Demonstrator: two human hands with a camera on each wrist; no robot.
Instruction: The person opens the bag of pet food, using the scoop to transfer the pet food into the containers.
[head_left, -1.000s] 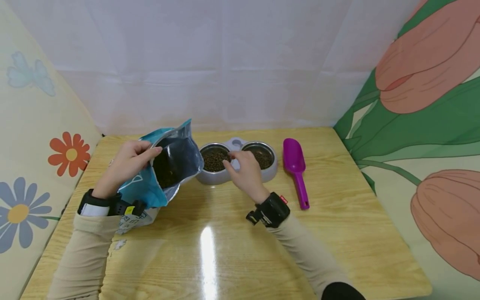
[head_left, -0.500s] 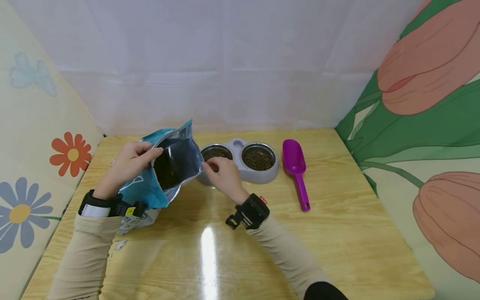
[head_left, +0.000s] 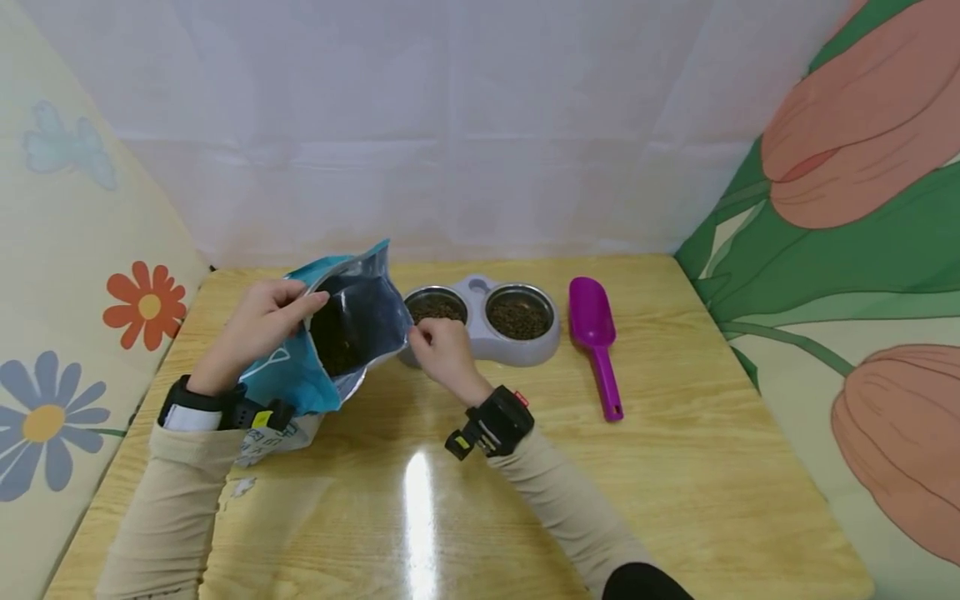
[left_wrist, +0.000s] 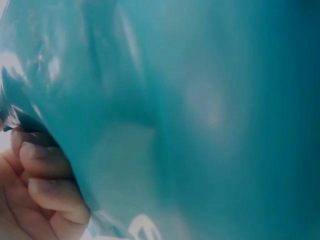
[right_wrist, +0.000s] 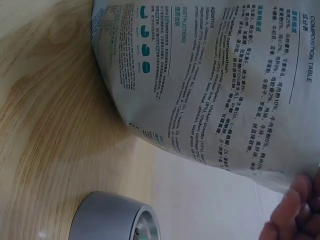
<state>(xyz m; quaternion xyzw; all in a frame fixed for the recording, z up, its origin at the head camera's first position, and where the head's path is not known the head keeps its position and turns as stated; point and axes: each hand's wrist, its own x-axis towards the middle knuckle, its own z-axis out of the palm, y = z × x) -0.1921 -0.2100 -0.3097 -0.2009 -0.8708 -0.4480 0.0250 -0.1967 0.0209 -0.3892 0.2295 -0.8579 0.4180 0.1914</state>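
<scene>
A blue and silver pet food bag (head_left: 288,379) stands at the left of the table, its mouth wide and dark kibble (head_left: 333,337) visible inside. My left hand (head_left: 262,329) pinches the left edge of the mouth, thumb on the inside. At the opposite edge, my right hand (head_left: 446,354) pinches the rim between thumb and curled fingers. In the right wrist view those fingers (right_wrist: 287,210) meet the bag's printed back. Just behind my right hand sits a grey double bowl (head_left: 495,346), with brown kibble in both steel dishes; the hand and bag partly cover the left dish.
A purple scoop (head_left: 592,333) lies right of the double bowl, handle towards me. The wooden table (head_left: 675,500) meets a white sheet (head_left: 450,167) at the back. Flower-printed panels flank both sides. A small pale scrap (head_left: 243,487) lies near the bag's base.
My right hand has moved left from in front of the bowls to the bag's right edge and now pinches it. The left hand keeps its hold on the bag.
</scene>
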